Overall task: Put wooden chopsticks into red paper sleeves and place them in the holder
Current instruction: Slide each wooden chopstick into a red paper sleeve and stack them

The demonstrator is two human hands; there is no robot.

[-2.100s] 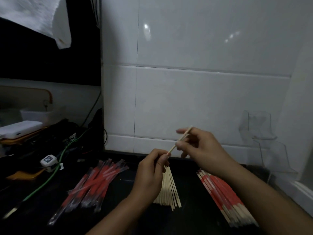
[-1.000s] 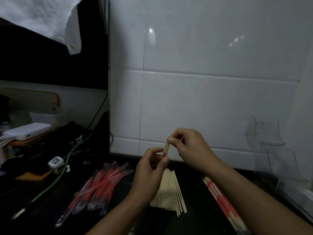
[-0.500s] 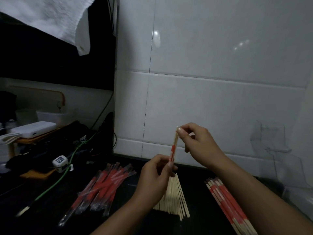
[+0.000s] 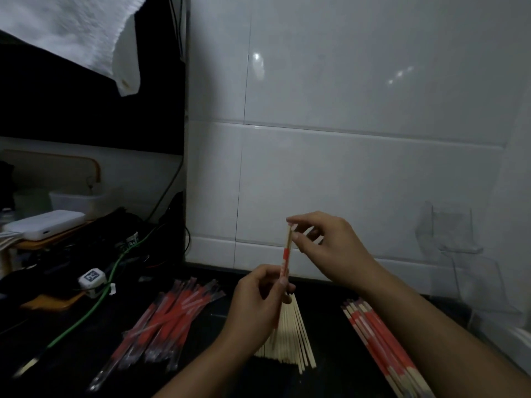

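Observation:
I hold one wooden chopstick nearly upright over the dark counter. My right hand pinches its bare top end. A red paper sleeve covers its lower part, and my left hand grips that sleeve from below. Bare wooden chopsticks lie fanned out on the counter under my hands. Red sleeves in clear wrap lie in a heap to the left. Sleeved chopsticks lie in a row to the right. The clear acrylic holder stands against the wall at the right.
White tiled wall rises close behind the counter. At the left are a green cable, a small white tagged device, a white box and dark clutter. A white towel hangs at the top left.
The chopstick has swung from a slant to nearly upright. The red sleeve has come up over its lower part. Both hands have risen slightly.

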